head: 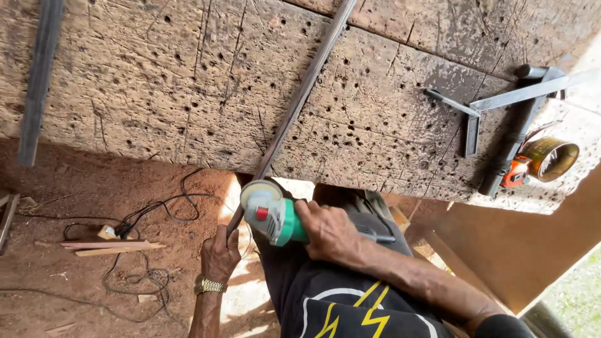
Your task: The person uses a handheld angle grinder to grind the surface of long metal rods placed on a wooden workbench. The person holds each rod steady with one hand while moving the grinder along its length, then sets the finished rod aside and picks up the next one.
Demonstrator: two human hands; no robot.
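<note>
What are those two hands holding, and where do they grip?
The right hand grips the green angle grinder around its body. The left hand holds the long metal rod by its near end.

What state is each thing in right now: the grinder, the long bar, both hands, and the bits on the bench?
Angle grinder: gripped by the right hand, disc at the bar's end.
Long metal bar: lying across the wooden workbench, end overhanging, held by the left hand.
Steel square: flat on the bench.
Tape roll: on the bench.
Power cable: loose on the dirt floor.
</note>
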